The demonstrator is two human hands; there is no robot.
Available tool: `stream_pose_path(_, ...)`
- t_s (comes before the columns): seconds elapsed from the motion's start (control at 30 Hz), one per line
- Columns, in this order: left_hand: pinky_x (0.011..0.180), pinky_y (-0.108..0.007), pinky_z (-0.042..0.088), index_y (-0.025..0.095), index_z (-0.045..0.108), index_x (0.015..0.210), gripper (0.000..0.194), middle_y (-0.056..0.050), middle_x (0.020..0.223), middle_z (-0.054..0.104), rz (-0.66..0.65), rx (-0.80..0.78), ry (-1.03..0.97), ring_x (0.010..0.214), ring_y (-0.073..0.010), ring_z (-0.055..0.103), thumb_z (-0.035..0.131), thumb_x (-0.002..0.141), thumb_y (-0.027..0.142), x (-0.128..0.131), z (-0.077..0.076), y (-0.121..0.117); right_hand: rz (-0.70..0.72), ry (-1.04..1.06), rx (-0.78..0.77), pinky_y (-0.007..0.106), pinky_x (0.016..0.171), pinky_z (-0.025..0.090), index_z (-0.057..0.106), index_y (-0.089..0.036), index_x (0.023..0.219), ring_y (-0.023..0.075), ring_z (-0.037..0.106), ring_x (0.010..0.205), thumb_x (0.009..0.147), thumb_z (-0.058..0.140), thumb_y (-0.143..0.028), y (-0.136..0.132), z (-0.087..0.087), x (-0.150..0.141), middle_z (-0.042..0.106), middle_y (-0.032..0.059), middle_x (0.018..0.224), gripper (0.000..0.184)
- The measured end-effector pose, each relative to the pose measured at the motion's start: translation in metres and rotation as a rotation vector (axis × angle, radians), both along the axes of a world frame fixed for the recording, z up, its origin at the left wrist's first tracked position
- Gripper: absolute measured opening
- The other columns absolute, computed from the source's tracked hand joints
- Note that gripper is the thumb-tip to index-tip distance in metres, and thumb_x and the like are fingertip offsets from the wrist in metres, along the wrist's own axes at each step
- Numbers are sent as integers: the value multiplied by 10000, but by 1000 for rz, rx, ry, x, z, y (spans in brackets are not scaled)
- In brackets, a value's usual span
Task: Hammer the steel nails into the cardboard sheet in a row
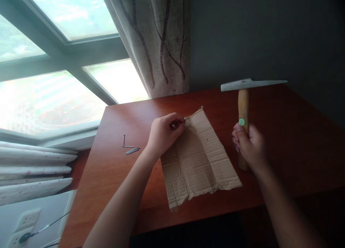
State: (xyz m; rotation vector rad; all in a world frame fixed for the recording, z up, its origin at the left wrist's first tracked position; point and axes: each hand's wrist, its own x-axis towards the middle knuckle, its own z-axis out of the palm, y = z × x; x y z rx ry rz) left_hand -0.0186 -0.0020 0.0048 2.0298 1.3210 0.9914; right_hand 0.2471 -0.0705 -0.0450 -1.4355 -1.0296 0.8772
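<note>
Wooden-handled hammer (243, 102) gripped upright in right hand (250, 144), head up, well right of left hand (165, 132); left fingers pinched narrow over cardboard sheet's (192, 162) far end, contents unclear. Nails (132, 151) seen on tabletop (107, 179), nearer left hand.

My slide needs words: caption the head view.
Right hand grips a hammer; left hand over cardboard; nails on table.

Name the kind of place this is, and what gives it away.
Probably a room in a home, not a workshop: a tree-patterned curtain beside a large window, a wall socket low at left, and a smooth reddish-brown table.
</note>
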Motion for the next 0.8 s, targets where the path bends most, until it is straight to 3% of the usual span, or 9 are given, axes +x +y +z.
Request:
stream_pose_path(0.2,622,-233,465,188,732,842,100,8,739,729,6,7,27,642,-117,631,647,806,149,0,-1,-1,44,-34,-7,201,370,320,505,-250,864,91,400,463,928,633,-630,0,2,-3,456,-59,640,407)
stream_pose_path(0.4,634,-235,465,190,737,852,89,9,740,731,11,3,33,650,-120,640,663,819,152,1,-4,0,235,-301,-126,215,400,318,550,-233,861,102,430,495,943,594,-654,-5,17,23,495,-31,645,430)
stream_pose_path(0.5,636,-236,466,190,740,853,89,0,764,745,10,-5,31,666,-125,647,661,828,157,2,-4,0,393,-451,-198,233,442,349,591,-234,920,121,473,542,972,567,-629,-6,39,37,534,-16,677,398)
stream_pose_path(0.63,641,-236,471,195,745,858,97,-7,795,760,0,-8,22,694,-133,662,655,839,166,2,-5,1,600,-637,-272,272,503,371,570,-234,839,139,488,560,997,507,-639,-1,81,39,538,-8,656,439)
stream_pose_path(0.8,646,-240,478,204,752,871,94,-8,809,767,-5,-1,13,717,-142,674,663,848,186,1,-8,1,656,-850,-255,302,508,320,487,-240,694,138,443,517,963,466,-728,9,124,26,479,-12,589,558)
